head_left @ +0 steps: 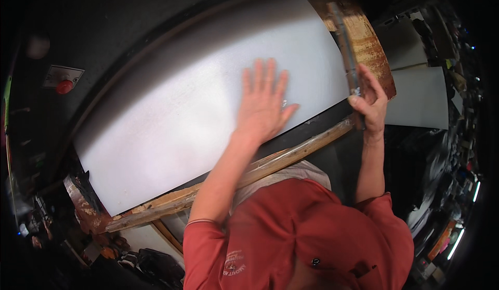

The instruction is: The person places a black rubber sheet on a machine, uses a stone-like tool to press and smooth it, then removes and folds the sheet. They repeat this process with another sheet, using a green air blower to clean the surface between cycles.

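A large white sheet lies aslant across the work surface, shaded along its far side. My left hand is spread over it near its front edge, palm down and somewhat blurred, and looks to be touching it. Beside the sheet's right end, my right hand grips a long, narrow dark bar. The thumb is on the left of the bar and the fingers are on the right. This bar runs away from me, close along the sheet's right edge; its exact kind I cannot make out.
A worn wooden board shows right of the bar. Along the front runs a wooden beam. A dark machine body rises over the far side, with a red push button at left. Another pale sheet lies at right.
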`<state>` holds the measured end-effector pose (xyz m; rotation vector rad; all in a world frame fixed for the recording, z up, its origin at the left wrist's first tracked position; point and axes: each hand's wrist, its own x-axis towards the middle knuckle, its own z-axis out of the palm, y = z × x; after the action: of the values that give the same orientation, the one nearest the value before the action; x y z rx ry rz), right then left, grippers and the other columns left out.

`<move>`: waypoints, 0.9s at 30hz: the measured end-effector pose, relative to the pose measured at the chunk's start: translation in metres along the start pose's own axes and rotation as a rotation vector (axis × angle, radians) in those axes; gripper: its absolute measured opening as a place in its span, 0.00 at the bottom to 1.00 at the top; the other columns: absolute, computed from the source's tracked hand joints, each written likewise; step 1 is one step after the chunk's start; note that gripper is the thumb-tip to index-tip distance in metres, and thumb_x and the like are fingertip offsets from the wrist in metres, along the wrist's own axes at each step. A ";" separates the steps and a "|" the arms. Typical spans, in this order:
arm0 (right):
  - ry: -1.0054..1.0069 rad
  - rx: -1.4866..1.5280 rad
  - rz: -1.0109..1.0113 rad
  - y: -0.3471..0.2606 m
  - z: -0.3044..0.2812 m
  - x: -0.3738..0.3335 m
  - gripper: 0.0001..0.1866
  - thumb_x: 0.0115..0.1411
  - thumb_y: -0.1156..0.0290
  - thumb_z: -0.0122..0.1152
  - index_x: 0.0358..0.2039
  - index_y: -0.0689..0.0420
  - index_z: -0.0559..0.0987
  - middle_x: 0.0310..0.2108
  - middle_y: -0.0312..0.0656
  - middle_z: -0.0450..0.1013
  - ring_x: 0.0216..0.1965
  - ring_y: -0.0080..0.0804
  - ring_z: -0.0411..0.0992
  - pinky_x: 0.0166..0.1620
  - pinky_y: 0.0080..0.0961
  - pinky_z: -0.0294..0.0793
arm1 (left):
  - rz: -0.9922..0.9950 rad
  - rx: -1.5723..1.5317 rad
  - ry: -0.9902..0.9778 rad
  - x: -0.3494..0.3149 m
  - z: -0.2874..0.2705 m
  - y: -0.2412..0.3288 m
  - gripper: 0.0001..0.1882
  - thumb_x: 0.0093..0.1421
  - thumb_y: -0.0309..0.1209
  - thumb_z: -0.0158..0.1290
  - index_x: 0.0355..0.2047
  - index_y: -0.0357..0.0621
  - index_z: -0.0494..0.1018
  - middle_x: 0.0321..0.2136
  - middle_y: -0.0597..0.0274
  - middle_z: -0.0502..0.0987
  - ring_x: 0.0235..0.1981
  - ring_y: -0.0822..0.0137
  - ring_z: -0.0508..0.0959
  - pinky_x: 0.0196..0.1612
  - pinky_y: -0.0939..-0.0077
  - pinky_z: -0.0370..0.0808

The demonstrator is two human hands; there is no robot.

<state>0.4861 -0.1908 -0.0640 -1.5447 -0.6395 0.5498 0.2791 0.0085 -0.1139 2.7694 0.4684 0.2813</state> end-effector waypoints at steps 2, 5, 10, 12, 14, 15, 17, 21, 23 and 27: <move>0.067 -0.054 -0.044 0.006 -0.029 0.010 0.44 0.49 0.74 0.75 0.67 0.69 0.68 0.64 0.50 0.69 0.64 0.37 0.68 0.68 0.31 0.64 | 0.171 -0.127 -0.052 0.012 0.015 0.031 0.38 0.68 0.53 0.54 0.70 0.42 0.64 0.72 0.40 0.57 0.76 0.40 0.50 0.76 0.39 0.44; 0.147 -0.184 -0.019 0.019 -0.071 0.025 0.43 0.49 0.73 0.75 0.67 0.66 0.70 0.63 0.49 0.70 0.63 0.37 0.69 0.66 0.30 0.65 | 0.347 -0.389 -0.118 0.010 0.018 0.044 0.35 0.66 0.49 0.57 0.67 0.43 0.67 0.70 0.43 0.62 0.75 0.41 0.54 0.76 0.40 0.47; 0.160 -0.347 -0.060 0.049 -0.124 0.040 0.40 0.48 0.69 0.76 0.64 0.61 0.75 0.61 0.48 0.71 0.62 0.36 0.69 0.66 0.32 0.65 | -0.084 -0.033 0.168 0.000 -0.028 -0.070 0.33 0.62 0.38 0.61 0.66 0.41 0.68 0.68 0.40 0.65 0.70 0.38 0.61 0.73 0.43 0.55; 0.129 -0.551 -0.125 0.060 -0.134 0.046 0.41 0.48 0.68 0.77 0.65 0.55 0.75 0.64 0.51 0.68 0.64 0.41 0.67 0.67 0.35 0.64 | -0.460 0.152 0.069 -0.005 -0.048 -0.117 0.36 0.64 0.51 0.58 0.64 0.39 0.68 0.58 0.37 0.71 0.64 0.38 0.65 0.68 0.40 0.59; 0.125 -0.765 -0.188 0.073 -0.136 0.049 0.42 0.47 0.66 0.77 0.65 0.50 0.75 0.67 0.54 0.64 0.66 0.46 0.65 0.68 0.38 0.64 | -0.286 0.283 0.134 -0.005 -0.039 -0.132 0.39 0.65 0.54 0.56 0.66 0.39 0.66 0.58 0.38 0.70 0.64 0.39 0.65 0.68 0.40 0.58; 0.134 -0.879 -0.207 0.079 -0.135 0.048 0.43 0.46 0.65 0.77 0.66 0.47 0.75 0.68 0.55 0.62 0.67 0.50 0.63 0.68 0.41 0.64 | -0.252 0.343 0.085 -0.006 -0.036 -0.132 0.40 0.65 0.56 0.55 0.67 0.39 0.65 0.58 0.38 0.70 0.64 0.39 0.65 0.68 0.40 0.58; 0.131 -0.983 -0.210 0.086 -0.134 0.047 0.44 0.46 0.64 0.77 0.66 0.42 0.74 0.71 0.58 0.57 0.69 0.55 0.60 0.69 0.45 0.63 | -0.237 0.319 0.059 -0.002 -0.024 -0.115 0.45 0.65 0.60 0.53 0.71 0.40 0.61 0.65 0.37 0.65 0.67 0.38 0.63 0.71 0.38 0.54; 0.098 -1.004 -0.153 0.086 -0.134 0.046 0.45 0.47 0.60 0.77 0.68 0.41 0.71 0.73 0.61 0.52 0.70 0.60 0.55 0.70 0.49 0.58 | -0.131 0.299 0.025 0.020 -0.012 -0.066 0.46 0.65 0.61 0.52 0.73 0.42 0.59 0.73 0.38 0.55 0.74 0.36 0.52 0.75 0.37 0.45; 0.087 -1.026 -0.159 0.082 -0.132 0.047 0.45 0.48 0.58 0.78 0.69 0.41 0.71 0.73 0.62 0.52 0.71 0.61 0.55 0.71 0.49 0.57 | -0.048 0.260 0.006 0.030 -0.004 -0.036 0.46 0.65 0.61 0.52 0.73 0.42 0.60 0.74 0.38 0.53 0.76 0.36 0.49 0.75 0.37 0.43; 0.212 -0.887 -0.113 0.074 -0.128 0.037 0.41 0.55 0.53 0.75 0.67 0.51 0.72 0.72 0.57 0.56 0.70 0.56 0.58 0.71 0.46 0.57 | 0.113 0.051 -0.041 0.034 0.020 0.034 0.43 0.66 0.56 0.54 0.73 0.43 0.60 0.76 0.42 0.49 0.77 0.41 0.44 0.77 0.41 0.39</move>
<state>0.6056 -0.2608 -0.1276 -2.3310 -0.8546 -0.0206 0.3250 -0.0160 -0.1161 2.8504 0.3142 0.2410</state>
